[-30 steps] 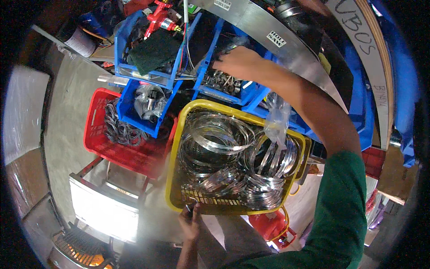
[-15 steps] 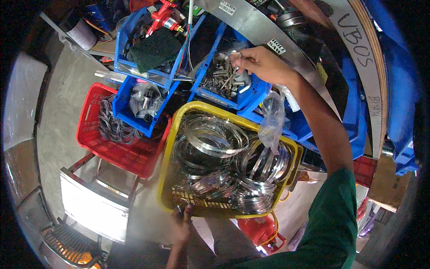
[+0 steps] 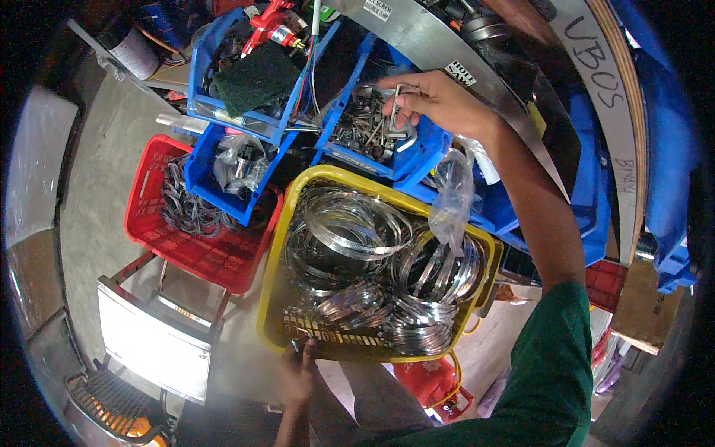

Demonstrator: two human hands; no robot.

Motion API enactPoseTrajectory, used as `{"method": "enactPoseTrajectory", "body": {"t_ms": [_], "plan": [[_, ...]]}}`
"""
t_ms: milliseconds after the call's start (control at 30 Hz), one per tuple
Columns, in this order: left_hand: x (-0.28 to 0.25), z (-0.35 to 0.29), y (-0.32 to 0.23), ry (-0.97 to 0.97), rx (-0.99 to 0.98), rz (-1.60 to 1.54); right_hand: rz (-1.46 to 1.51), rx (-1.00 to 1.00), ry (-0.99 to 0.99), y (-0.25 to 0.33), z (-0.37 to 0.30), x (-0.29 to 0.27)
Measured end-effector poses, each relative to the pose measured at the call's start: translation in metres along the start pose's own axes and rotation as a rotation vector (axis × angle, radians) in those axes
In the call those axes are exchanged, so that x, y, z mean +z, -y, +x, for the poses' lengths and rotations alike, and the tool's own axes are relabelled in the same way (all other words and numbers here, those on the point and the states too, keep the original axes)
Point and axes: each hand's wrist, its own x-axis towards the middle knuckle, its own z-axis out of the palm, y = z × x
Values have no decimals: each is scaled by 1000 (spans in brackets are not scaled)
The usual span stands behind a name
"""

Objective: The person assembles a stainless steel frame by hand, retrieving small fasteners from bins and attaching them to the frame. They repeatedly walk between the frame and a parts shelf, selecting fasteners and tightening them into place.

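Observation:
My right hand [image 3: 447, 106] reaches over a blue bin [image 3: 350, 159] of loose metal pieces, its thumb and fingers closed on a bent silver hex key [image 3: 395, 102]. More slim metal keys and bits [image 3: 363, 128] lie jumbled in that bin, below the fingertips. Beside the near edge of a yellow basket [image 3: 269, 298] is my left hand [image 3: 298, 376], fingers closed, with a small shiny tip showing at the top. What it grips is too small to make out. Coiled steel hose clamps [image 3: 357, 231] fill the basket.
Left of the yellow basket stands a red crate [image 3: 197, 261] of grey metal bands, with a small blue bin [image 3: 223, 201] of bagged parts over its corner. A blue bin holding a dark green pad [image 3: 253, 80] and a red tool [image 3: 269, 30] sits further back. A clear plastic bag [image 3: 451, 201] hangs over the basket's rim.
My right hand has shifted slightly and its fingers have turned, so more of the bent hex key shows. My left hand stays by the basket's near edge.

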Motion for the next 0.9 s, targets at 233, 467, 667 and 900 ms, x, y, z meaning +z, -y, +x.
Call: {"method": "enactPoseTrajectory", "body": {"t_ms": [233,467,667,900], "plan": [[-2,4,15,7,28,44,46,-47,24,11,-11,3],[-3,3,5,26,72,64,100,-49,19,24,-29,18],[16,-9,-74,-83,90,-316,298,-60,-24,58,-60,66],[25,31,-171,175,405,-506,503,-107,-133,106,-91,166]]}}
